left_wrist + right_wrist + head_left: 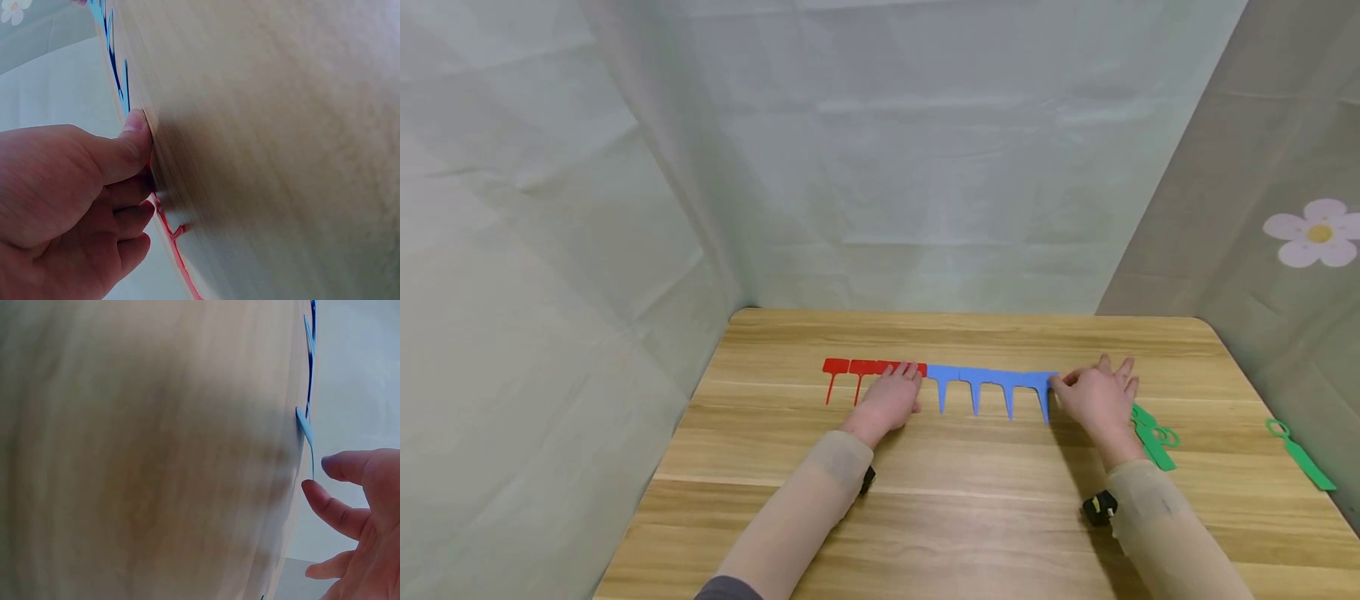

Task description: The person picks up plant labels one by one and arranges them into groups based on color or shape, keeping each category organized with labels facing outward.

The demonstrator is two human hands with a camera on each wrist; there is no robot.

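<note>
A row of flat T-shaped plant labels lies across the table, red labels [836,366] on the left and blue labels [976,377] on the right. My left hand [892,397] rests over the right part of the red ones, partly hiding them. In the left wrist view, its fingertips [139,122] reach down to the tabletop along the row. At the right end of the row is my right hand [1093,400], thumb and index finger by the last blue label [305,428]. The right wrist view shows a gap between those two fingers, the index fingertip right at the label's end.
Several green tags with ring ends [1152,437] lie in a small pile beside the right wrist. Another green tag [1309,464] sits near the table's right edge. Pale cloth [955,167] hangs behind and on both sides of the wooden table [955,533].
</note>
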